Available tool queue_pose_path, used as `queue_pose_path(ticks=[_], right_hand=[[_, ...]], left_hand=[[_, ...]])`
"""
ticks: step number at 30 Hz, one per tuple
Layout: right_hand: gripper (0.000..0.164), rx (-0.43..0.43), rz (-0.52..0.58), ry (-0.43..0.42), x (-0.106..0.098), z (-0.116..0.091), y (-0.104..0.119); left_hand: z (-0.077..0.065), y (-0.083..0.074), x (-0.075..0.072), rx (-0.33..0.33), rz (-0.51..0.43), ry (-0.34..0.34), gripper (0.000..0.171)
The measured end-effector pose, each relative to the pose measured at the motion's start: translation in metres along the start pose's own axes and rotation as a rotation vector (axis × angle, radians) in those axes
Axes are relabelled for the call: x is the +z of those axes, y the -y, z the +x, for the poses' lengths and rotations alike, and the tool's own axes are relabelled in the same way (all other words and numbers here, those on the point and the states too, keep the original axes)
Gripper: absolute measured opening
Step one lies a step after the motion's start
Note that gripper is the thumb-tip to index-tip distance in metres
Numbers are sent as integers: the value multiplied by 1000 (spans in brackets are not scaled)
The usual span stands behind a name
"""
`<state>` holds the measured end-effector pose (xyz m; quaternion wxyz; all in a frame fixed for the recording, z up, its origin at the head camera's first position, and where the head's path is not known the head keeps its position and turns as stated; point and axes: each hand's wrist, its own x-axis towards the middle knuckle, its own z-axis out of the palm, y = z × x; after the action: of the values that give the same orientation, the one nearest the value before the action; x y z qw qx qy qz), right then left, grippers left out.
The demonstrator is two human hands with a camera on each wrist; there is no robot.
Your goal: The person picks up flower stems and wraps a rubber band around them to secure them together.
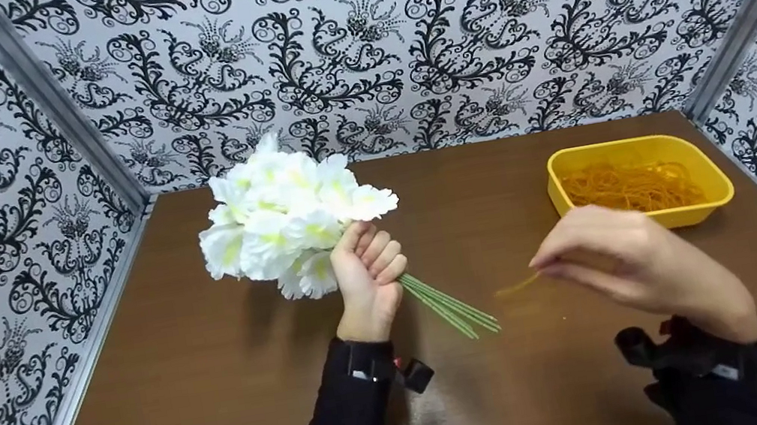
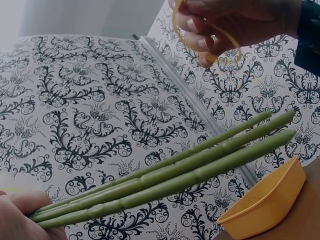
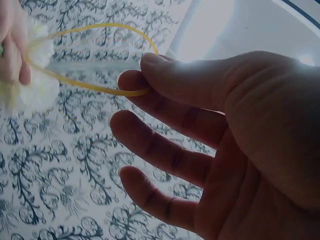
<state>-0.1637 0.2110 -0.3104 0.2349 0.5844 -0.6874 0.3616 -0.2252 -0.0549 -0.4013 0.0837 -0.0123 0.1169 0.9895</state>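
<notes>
A bunch of white artificial flowers [image 1: 280,216] with yellow centres is held in my left hand [image 1: 371,271], fingers curled round the stems just under the blooms. The green stems [image 1: 447,302] stick out below that fist, pointing down to the right; in the left wrist view their bare ends [image 2: 250,145] fan slightly. My right hand [image 1: 621,257] pinches a yellow rubber band [image 3: 95,89] between thumb and index finger. In the right wrist view the band hangs as an open loop, the other fingers apart from it. The band is to the right of the stem ends, not round them.
A yellow plastic tub [image 1: 720,189] stands at the back right of the brown table [image 1: 187,395], with many rubber bands [image 1: 632,186] inside. Patterned black-and-white panels [image 1: 351,42] with grey metal corner posts [image 1: 57,104] enclose the table at the back and sides.
</notes>
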Motion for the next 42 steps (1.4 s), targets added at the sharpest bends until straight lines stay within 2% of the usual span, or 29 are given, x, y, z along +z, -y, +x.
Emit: queue_pose_path(ticks=[7,16,23,29,33,38,42], right_hand=[[9,-8,25,119,17,-1,-4],[17,22,18,198,30,-5,-13],[16,21,23,195,25,-7,-9],[19,54,-2,232,29,-9,-14],[17,49,8,227,25,-9,-12],[14,22,31,208,22,-9,-7],[13,24,6,216,21,-10,-7]], left_hand=[[0,-1,-1,-2,0,20,48],[-1,-1,-1,8,5,-4,49],[0,0,0,12,7,-19,49],[-3,0,3,-6,13,21,47],[-2,0,3,-3,16,36,47],[-1,0,1,16,18,19,47],[-1,0,1,14,25,14,47]])
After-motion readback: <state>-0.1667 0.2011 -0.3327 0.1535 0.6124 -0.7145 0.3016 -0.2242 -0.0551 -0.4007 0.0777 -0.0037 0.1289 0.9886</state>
